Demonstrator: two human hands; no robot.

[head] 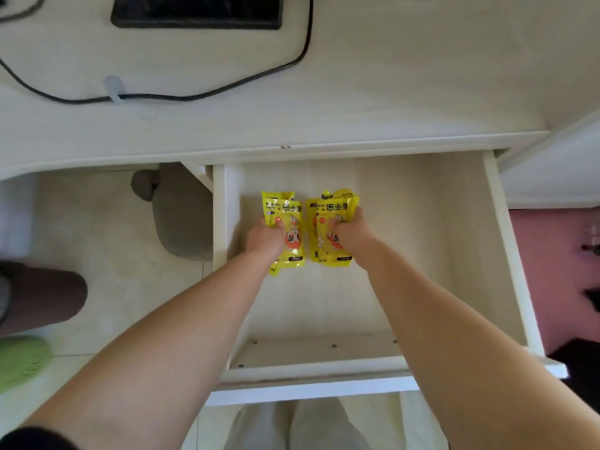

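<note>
Both arms reach into an open white drawer (506, 241) pulled out from under a pale desk. My left hand (264, 237) grips a small stack of yellow packets (289, 222) with a cartoon print, near the drawer's left wall. My right hand (352, 230) grips a second stack of the same yellow packets (328, 222) just to the right. The two stacks lie side by side, almost touching, at or just above the drawer floor; contact with the floor cannot be told. My fingers curl over the packets' middles and hide part of the print.
A black keyboard (198, 11) and a black cable (194, 95) lie on the desk top (422, 76). Left of the drawer, a grey object (178, 216) stands on the pale floor. A green slipper (22, 362) is at the lower left. A pink surface (558, 274) shows at right.
</note>
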